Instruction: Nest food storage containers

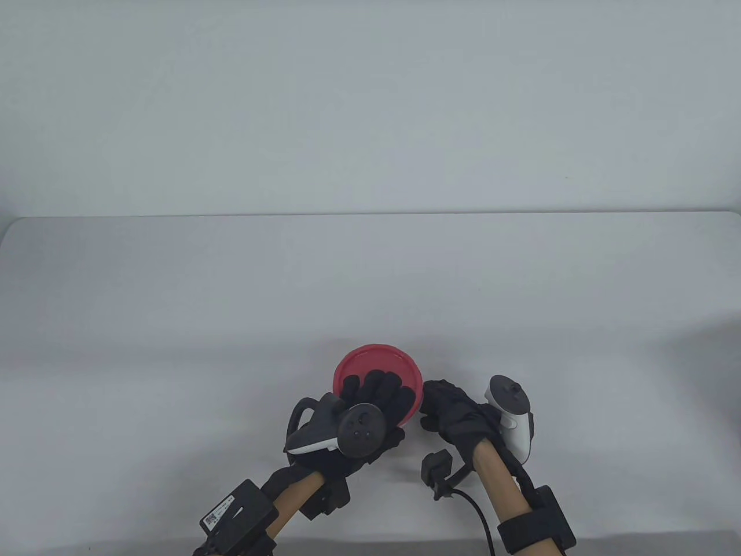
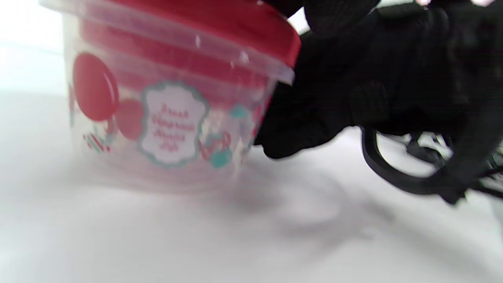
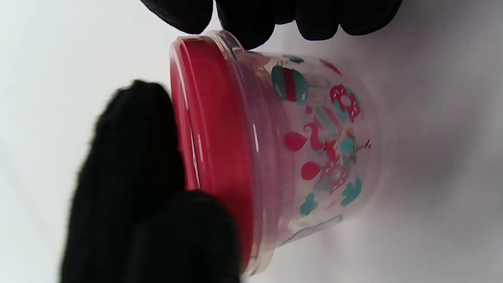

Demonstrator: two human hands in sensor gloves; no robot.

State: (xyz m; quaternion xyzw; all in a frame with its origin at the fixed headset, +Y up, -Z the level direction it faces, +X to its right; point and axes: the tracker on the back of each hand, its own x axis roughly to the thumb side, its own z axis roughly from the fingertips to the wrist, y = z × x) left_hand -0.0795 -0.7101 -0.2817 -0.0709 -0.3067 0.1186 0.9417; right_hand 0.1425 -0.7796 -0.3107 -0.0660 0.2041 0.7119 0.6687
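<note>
A clear container (image 2: 169, 118) with red and teal prints and a red lid (image 1: 379, 365) stands on the white table near the front edge. My left hand (image 1: 376, 397) lies on top of the lid with its fingers stretched flat; they show as black fingers (image 3: 133, 177) in the right wrist view. My right hand (image 1: 431, 408) is at the container's right side, fingertips (image 3: 243, 27) against the rim and wall (image 3: 322, 137). In the left wrist view the right glove (image 2: 346, 102) is curled against the container just under the lid's edge (image 2: 235, 27).
The white table (image 1: 173, 301) stretches away behind the container to a far edge against a pale wall. A black cable (image 1: 480, 509) runs from my right wrist toward the front edge.
</note>
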